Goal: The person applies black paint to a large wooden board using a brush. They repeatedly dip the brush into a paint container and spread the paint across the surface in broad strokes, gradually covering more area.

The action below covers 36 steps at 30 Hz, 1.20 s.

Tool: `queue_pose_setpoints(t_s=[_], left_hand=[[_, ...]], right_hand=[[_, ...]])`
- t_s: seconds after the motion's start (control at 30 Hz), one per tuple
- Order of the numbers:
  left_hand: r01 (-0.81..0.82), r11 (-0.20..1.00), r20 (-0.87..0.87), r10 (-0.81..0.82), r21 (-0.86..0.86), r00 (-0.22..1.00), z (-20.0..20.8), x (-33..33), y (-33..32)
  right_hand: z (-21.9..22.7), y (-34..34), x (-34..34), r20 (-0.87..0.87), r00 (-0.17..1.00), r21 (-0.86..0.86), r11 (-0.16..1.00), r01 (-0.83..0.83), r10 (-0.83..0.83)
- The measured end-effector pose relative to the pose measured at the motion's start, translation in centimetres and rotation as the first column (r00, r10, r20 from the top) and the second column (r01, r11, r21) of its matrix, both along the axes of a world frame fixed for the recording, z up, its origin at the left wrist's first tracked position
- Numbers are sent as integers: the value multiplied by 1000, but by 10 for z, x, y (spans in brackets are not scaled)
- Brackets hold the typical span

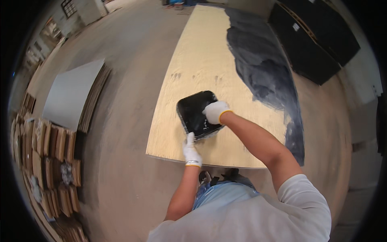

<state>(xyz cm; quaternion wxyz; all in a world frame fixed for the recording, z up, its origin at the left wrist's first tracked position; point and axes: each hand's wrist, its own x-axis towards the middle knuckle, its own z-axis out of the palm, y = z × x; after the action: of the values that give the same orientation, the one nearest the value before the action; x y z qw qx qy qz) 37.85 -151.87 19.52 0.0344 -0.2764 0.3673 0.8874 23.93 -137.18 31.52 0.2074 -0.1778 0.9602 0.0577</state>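
A pale wooden board (201, 48) stretches away in front of me, coated dark grey-black in an uneven area (260, 72) along its right side. Over the near part of the board is a square black tray (182, 119) with glossy dark contents and smears on its rim. My left hand (191, 151), in a white knit glove, grips the tray's near left corner. Inside the tray's right side, my right hand (215, 111), gloved likewise, has its fingers curled closed. Whatever it holds is hidden beneath the hand.
Left of the board, a stack of flat sheets (72, 94) has a grey top. Nearer stand bundles of brown boards (56, 141). Large black panels (304, 44) lie at the far right. Several small items, some blue, sit beyond the board's far end (177, 5).
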Motion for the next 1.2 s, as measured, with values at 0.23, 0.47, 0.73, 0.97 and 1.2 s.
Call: queue_pose_setpoints(t_s=[0.23, 0.47, 0.73, 0.97, 1.2], left_hand=[[-16, 998, -31, 18, 68, 999, -10, -39, -12], [102, 992, -115, -93, 69, 989, -25, -58, -9], [63, 996, -73, -67, -62, 995, -18, -41, -38], [-32, 961, 153, 76, -275, 985, -54, 72, -30], [64, 732, 396, 290, -678, 871, -81, 173, 6]], right_hand=[[24, 0, 8, 55, 991, -51, 991, 121, -118], [32, 60, 24, 192, 944, -585, 741, 329, -267], [97, 204, 97, 489, 697, -692, 252, 676, -525], [-86, 305, 200, 117, 692, -220, 660, 718, -713], [-136, 239, 182, 307, 724, -250, 681, 688, -618]])
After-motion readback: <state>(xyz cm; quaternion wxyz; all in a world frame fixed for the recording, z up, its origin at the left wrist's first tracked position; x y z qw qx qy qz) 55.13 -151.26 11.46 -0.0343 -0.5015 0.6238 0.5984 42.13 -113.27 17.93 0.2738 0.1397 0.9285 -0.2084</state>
